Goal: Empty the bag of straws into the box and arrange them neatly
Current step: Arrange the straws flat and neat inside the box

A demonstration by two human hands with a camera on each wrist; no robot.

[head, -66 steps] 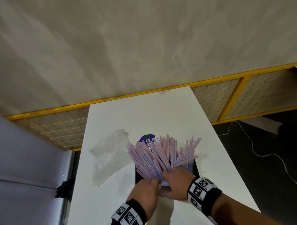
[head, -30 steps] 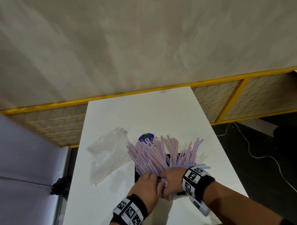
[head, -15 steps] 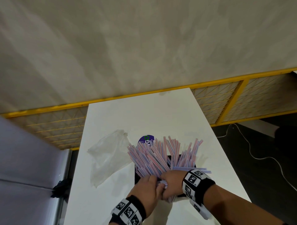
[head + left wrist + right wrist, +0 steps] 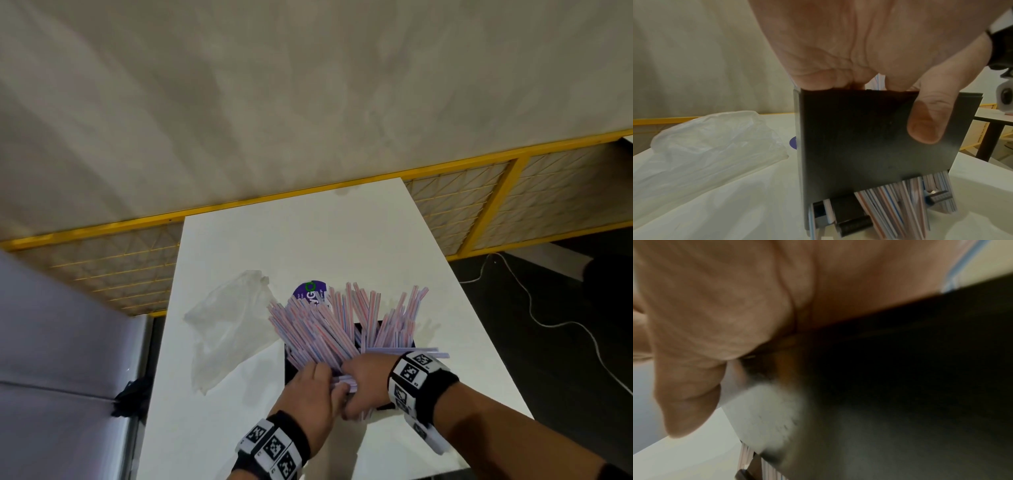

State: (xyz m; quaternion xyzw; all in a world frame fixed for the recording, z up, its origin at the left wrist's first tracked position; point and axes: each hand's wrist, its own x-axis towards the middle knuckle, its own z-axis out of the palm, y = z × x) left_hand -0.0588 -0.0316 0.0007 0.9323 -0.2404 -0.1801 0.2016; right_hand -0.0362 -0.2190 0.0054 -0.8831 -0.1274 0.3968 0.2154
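Crumpled clear plastic bag (image 4: 229, 325) on white table (image 4: 308, 233), left of black box (image 4: 869, 146). Striped straws (image 4: 329, 325) fan from box; left hand (image 4: 310, 394) and right hand (image 4: 368, 380) clasp their near ends.

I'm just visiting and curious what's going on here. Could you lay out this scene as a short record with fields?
surface: white table
box: black box, upright
straws: striped straws fanning untidily out of the box
bag: clear plastic bag, lying left of the box
left hand: left hand at the box's near rim, thumb on its outer wall
right hand: right hand among the straws
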